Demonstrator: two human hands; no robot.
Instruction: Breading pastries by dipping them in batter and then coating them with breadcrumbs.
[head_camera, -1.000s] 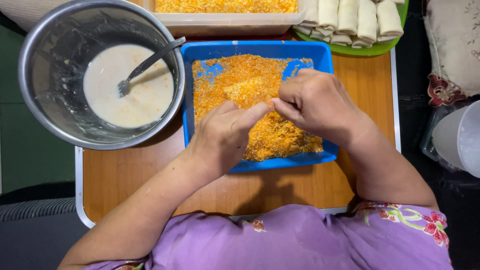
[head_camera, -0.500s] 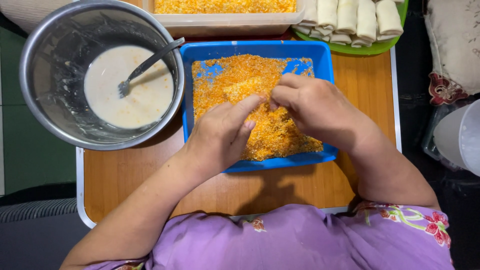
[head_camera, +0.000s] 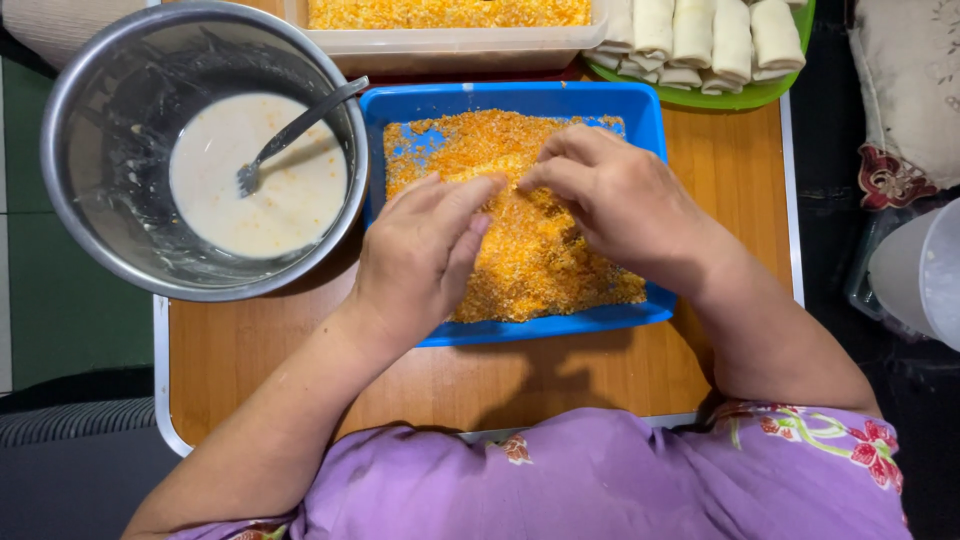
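Seen from the head camera, two bare hands work over a blue tray filled with orange crumbs, the tray sitting on a small wooden table. The left hand lies palm down on the crumbs near the tray's middle, its fingers held straight and close together, pressing flat rather than pinching. The right hand rests just beside it, toward the tray's far right part, fingers curled and bunched with the tips down in the crumbs and almost meeting the left fingertips. Whether anything lies under the palms, the view does not show.

Left of the tray and touching its edge stands a steel bowl holding pale batter, a spoon leaning in it with the handle pointing toward the tray. Beyond the tray's far edge sits a clear tub of more orange crumbs. Beyond the tray's far right corner, a green plate carries a row of pale rolls. Nearer than the tray, a purple flowered sleeve fills the lower frame.
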